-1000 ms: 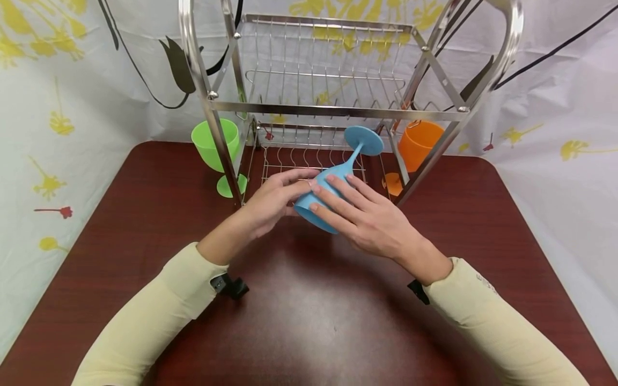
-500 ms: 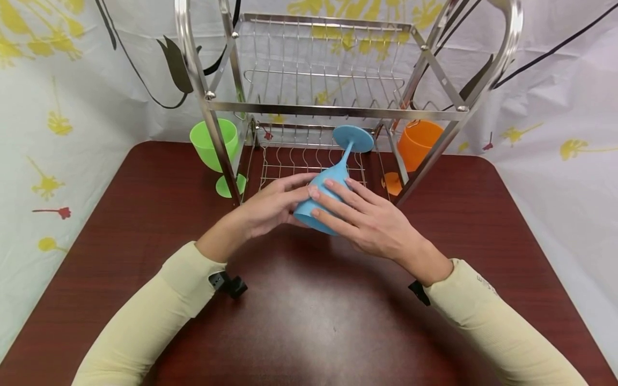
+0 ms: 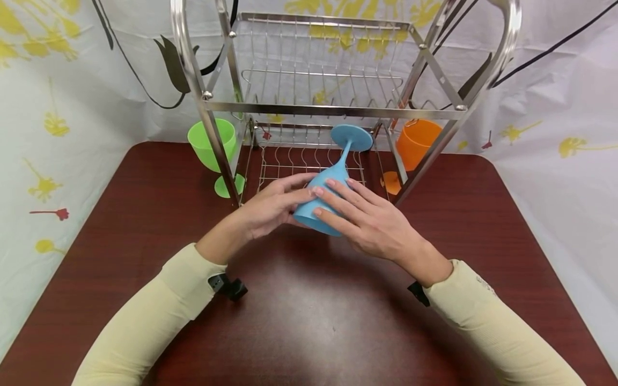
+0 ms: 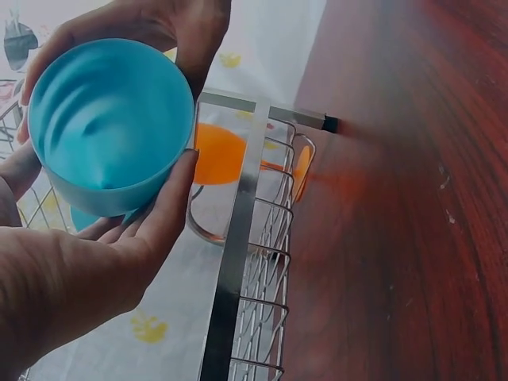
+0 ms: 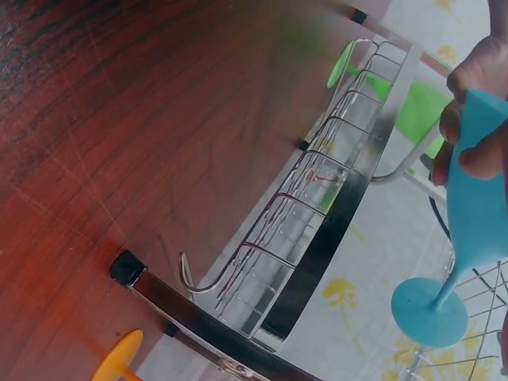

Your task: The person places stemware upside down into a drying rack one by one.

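Fingers [image 3: 341,207] hold blue goblet [image 3: 333,172], rim [image 3: 311,225] above open tabletop [image 3: 299,305].

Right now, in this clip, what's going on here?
A person is holding a blue goblet in both hands, the left hand at one side of the bowl and the right hand at the other. It is tilted, mouth down and foot up, in front of a metal rack on the table. A green goblet stands upright by the rack on the person's left, an orange goblet on the right.
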The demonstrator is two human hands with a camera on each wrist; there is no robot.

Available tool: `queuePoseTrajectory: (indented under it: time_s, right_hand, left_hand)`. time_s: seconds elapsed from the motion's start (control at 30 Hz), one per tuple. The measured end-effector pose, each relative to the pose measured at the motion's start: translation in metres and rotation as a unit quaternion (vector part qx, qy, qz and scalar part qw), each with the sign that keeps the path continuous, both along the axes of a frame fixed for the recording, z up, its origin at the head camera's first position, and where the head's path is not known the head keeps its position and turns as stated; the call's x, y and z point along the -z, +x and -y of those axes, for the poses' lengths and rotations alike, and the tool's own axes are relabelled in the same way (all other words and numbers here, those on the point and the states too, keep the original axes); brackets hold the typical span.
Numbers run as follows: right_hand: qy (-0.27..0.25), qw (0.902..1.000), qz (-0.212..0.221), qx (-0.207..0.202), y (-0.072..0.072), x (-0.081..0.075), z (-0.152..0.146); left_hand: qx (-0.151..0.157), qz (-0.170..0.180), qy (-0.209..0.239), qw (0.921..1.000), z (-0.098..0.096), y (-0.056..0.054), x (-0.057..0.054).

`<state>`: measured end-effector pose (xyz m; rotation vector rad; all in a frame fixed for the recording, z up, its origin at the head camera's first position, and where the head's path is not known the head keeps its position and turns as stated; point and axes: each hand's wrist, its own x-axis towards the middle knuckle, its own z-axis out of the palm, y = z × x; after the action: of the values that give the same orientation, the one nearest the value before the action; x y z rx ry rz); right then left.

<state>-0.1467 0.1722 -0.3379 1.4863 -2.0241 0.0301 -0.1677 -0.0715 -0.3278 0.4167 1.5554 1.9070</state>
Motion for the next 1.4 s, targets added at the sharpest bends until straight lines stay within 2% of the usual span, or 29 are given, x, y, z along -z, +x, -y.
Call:
queuePoseTrajectory:
  time_s: [0.27, 0.5, 0.63, 0.77, 0.9, 1.07, 1.27, 1.4]
  right_hand:
    - [-0.049, 0.9978, 0.043, 0.007, -0.0005, 0.0044, -0.0035]
    - [-0.105, 0.9922, 0.066, 0.011, -0.002, 0.0059, -0.0024]
    - [-0.136, 0.9867, 0.088, 0.019, -0.0026, 0.0055, -0.0031]
    - [-0.16, 0.9766, 0.139, 0.037, -0.0004, 0.0038, -0.005]
    - [-0.186, 0.9612, 0.196, 0.053, 0.0022, 0.003, -0.0054]
    - [-0.236, 0.9361, 0.256, 0.052, 0.0035, 0.0037, -0.0038]
    - [-0.317, 0.8878, 0.331, 0.041, 0.0052, 0.0013, -0.0005]
    - [-0.356, 0.8537, 0.377, 0.05, 0.0055, -0.0021, 0.0017]
  left_hand:
    - [-0.023, -0.013, -0.021, 0.9994, -0.0008, 0.0006, -0.001]
    - [-0.042, -0.014, -0.017, 0.9989, -0.0005, 0.0012, -0.002]
    - [-0.053, -0.018, -0.022, 0.9982, -0.0005, 0.0005, -0.0015]
    - [-0.063, -0.019, -0.029, 0.9974, -0.0003, 0.0005, -0.0015]
    - [-0.075, -0.022, -0.044, 0.996, -0.0004, 0.0012, -0.0016]
    - [-0.091, -0.034, -0.06, 0.9935, -0.0017, 0.0025, -0.0008]
    - [-0.122, -0.081, -0.076, 0.9863, -0.006, 0.0042, 0.0008]
    - [-0.144, -0.123, -0.095, 0.9772, -0.0076, 0.0038, 0.0027]
